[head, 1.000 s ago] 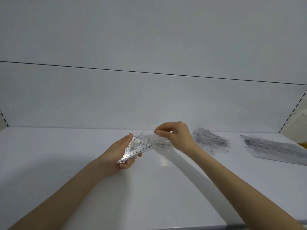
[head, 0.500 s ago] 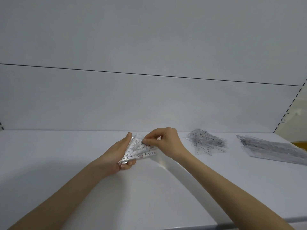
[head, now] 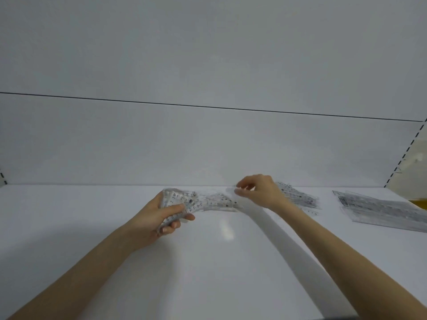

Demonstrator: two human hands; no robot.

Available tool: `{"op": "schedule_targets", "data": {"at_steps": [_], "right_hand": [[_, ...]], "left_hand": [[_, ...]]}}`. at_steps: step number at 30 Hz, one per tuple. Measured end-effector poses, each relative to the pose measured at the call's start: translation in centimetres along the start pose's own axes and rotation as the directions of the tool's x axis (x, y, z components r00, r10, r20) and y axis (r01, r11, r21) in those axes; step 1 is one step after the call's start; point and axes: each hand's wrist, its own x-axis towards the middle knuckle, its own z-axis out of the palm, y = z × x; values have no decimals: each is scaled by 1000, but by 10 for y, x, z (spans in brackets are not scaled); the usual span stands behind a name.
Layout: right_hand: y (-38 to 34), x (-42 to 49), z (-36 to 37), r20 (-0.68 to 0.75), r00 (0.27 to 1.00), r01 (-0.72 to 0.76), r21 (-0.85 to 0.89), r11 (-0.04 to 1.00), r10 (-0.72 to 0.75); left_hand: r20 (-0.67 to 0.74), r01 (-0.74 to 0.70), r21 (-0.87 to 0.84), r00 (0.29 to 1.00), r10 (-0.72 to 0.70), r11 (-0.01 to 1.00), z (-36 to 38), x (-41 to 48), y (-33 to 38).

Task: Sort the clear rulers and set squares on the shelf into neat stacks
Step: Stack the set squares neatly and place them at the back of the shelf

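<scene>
Left hand (head: pixel 159 215) grips the fanned set squares (head: pixel 179 199). Right hand (head: pixel 262 192), at three o'clock, pinches one blurred set square (head: pixel 219 202).

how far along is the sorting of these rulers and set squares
Done: an even stack of long rulers lies at the right end of the shelf. In hand: the left hand grips a bundle of set squares, and the right hand seems to pinch a clear piece at its end. Left: the jumbled pile behind the right hand. Roughly midway, I'd judge.
</scene>
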Motion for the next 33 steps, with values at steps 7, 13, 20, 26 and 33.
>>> {"op": "schedule_targets", "data": {"at_steps": [7,13,20,26,33], "right_hand": [[0,-1,28,114,991,-46,-167,985,66],[-1,-2,26,95,994,-52,-98,994,61],[10,0,23,81,995,-63,157,986,51],[-5,-12,-7,59,984,105,575,812,-170],[-46,-16,22,19,961,239,445,863,-276]], "left_hand": [[36,-8,52,999,6,999,-12,5,-7],[40,-1,56,999,-1,998,-14,9,-11],[54,-17,43,998,15,999,-20,10,-10],[-21,32,-39,999,-33,999,-8,14,-5],[183,7,-8,983,-5,1000,18,17,-5]]}}
